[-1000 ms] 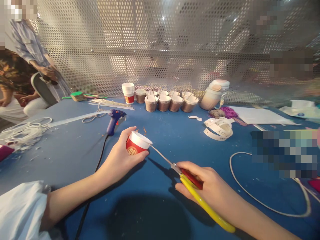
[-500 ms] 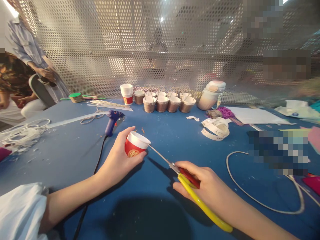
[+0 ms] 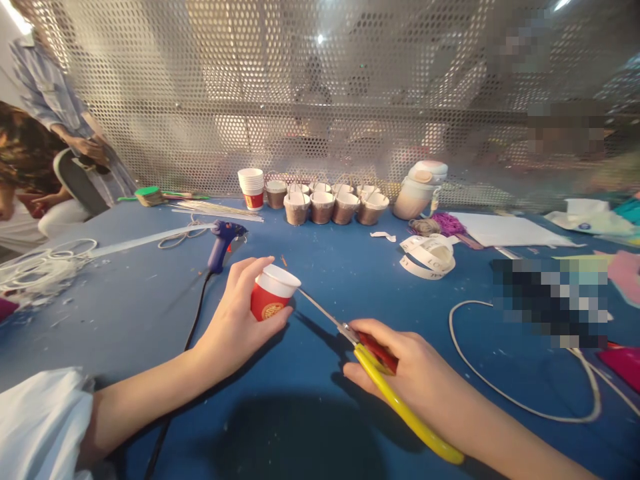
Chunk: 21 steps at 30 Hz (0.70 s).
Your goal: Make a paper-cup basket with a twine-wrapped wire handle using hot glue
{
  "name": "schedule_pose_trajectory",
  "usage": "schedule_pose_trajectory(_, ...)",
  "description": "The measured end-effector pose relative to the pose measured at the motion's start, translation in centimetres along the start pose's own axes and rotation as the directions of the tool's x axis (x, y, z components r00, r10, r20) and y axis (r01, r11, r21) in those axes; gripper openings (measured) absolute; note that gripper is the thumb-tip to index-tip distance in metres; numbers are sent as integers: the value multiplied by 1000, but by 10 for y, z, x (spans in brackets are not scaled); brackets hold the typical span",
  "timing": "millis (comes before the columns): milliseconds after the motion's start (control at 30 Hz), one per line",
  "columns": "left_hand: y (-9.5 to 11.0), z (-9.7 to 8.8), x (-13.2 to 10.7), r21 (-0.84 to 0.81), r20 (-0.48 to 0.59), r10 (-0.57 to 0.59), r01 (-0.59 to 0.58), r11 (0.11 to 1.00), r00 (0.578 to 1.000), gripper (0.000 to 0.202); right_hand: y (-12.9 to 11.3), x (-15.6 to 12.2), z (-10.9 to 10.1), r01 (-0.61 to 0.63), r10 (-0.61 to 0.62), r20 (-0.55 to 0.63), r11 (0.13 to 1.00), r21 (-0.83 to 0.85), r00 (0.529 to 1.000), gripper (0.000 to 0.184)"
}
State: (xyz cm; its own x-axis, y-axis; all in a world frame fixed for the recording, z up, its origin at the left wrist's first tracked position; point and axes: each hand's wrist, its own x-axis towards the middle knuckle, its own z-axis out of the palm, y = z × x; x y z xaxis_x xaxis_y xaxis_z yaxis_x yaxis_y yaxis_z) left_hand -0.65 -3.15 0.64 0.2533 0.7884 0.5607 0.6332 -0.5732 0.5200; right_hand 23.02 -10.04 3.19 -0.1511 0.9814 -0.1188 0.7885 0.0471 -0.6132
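My left hand [image 3: 235, 320] is wrapped round a small red paper cup [image 3: 270, 297] with a white rim and a gold emblem, tilted so its mouth faces right. My right hand [image 3: 410, 373] grips a pair of scissors [image 3: 380, 373] with yellow and red handles. The thin blades point up and left, and their tip meets the cup's rim. Both hands hover just above the blue table [image 3: 310, 427].
A blue glue gun [image 3: 223, 240] with a black cord lies behind my left hand. Farther back stand a cup stack [image 3: 251, 187], several brown cups [image 3: 330, 203] and a pale bottle [image 3: 417, 190]. Ribbon roll [image 3: 427, 257], a white cord loop [image 3: 525, 373] and paper lie right. Other people sit at far left.
The hands, cup and scissors keep nearly the same pose. The view has shifted slightly, and the cup tilts a little more upward in my left hand.
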Motion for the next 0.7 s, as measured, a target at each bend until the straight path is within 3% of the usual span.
schedule_pose_trajectory(400, 2, 1, -2, 25, 12, 17, -17, 1000, 1000, 60, 4, 0, -2, -11, 11, -1, 999, -41, 1000, 35)
schedule_pose_trajectory(700, 4, 1, -4, -6, 41, -11, 11, 1000, 999, 60, 5, -2, 1, 68, -72, -33, 991, -112, 997, 34)
